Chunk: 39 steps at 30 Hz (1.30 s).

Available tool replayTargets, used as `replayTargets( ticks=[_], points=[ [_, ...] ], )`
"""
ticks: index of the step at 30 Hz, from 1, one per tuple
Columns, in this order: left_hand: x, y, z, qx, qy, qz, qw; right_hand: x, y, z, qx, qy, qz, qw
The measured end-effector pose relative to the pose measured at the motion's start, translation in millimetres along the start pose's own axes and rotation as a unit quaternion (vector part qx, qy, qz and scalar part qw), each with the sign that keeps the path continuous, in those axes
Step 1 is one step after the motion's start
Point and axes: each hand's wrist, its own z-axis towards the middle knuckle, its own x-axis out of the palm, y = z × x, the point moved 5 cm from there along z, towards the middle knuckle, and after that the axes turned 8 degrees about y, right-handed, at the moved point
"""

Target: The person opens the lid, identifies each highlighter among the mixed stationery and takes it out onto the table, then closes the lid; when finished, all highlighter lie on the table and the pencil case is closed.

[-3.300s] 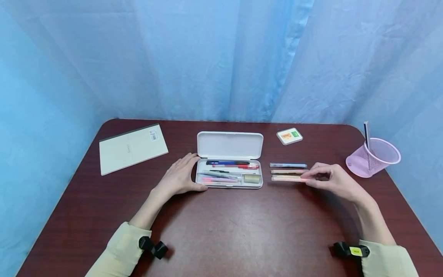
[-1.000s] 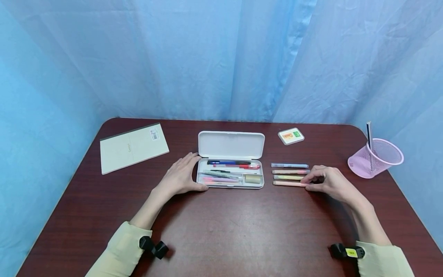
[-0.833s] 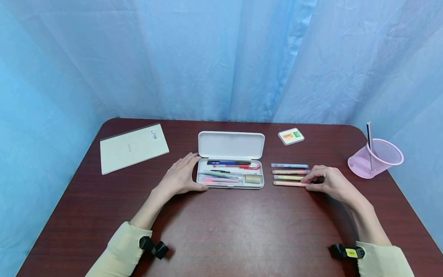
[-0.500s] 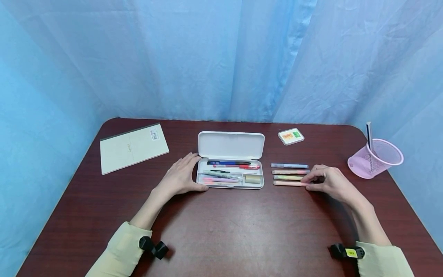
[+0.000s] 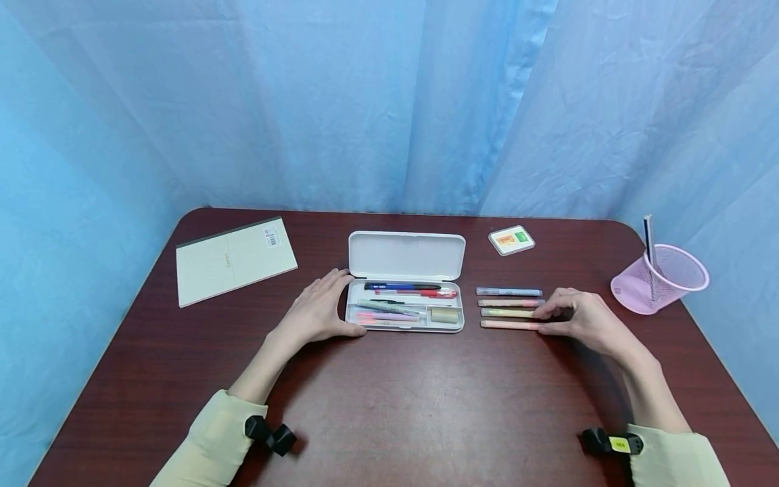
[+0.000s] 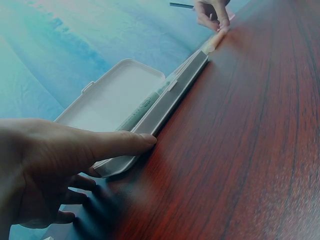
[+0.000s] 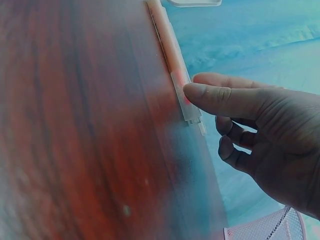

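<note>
An open white pencil case (image 5: 406,256) stands mid-table with pens in its tray and an eraser (image 5: 443,315) at the right end. My left hand (image 5: 318,308) holds the case's left end, thumb along the front wall and fingers toward the back corner. To the right lie a blue pen (image 5: 508,291), a peach-pink pen (image 5: 506,303), a yellow pen (image 5: 504,312) and a light orange pen (image 5: 508,325), side by side. My right hand (image 5: 581,318) is at the capped end of the orange pen, thumb touching the cap. Its index fingertip sits apart, by the yellow pen.
A notebook (image 5: 236,262) lies at the back left. A small flat clear case (image 5: 511,240) with orange and green pieces lies behind the loose pens. At the right edge a pink mesh pen cup (image 5: 660,279), tilted in view, has dark pens in it.
The yellow and orange pens, together in my right hand earlier, now lie separately in the row. Most recently the orange pen has shifted slightly toward me and my index finger has spread from the thumb.
</note>
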Motion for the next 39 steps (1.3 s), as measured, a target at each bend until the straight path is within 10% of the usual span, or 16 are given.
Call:
replayTargets(
  ticks=[18, 25, 39],
  points=[
    [0.3, 0.9, -0.3, -0.003, 0.000, 0.001, 1.0000, 9, 28, 21.6, 0.036, -0.059, 0.097, 0.9929],
    [0.4, 2.4, -1.2, -0.002, -0.004, 0.001, 1.0000, 33, 72, 62.8, 0.012, -0.006, 0.158, 0.9873],
    [0.9, 3.4, -1.6, -0.004, -0.001, 0.000, 1.0000, 85, 140, 117.7, -0.086, 0.066, 0.112, 0.9877]
  ],
)
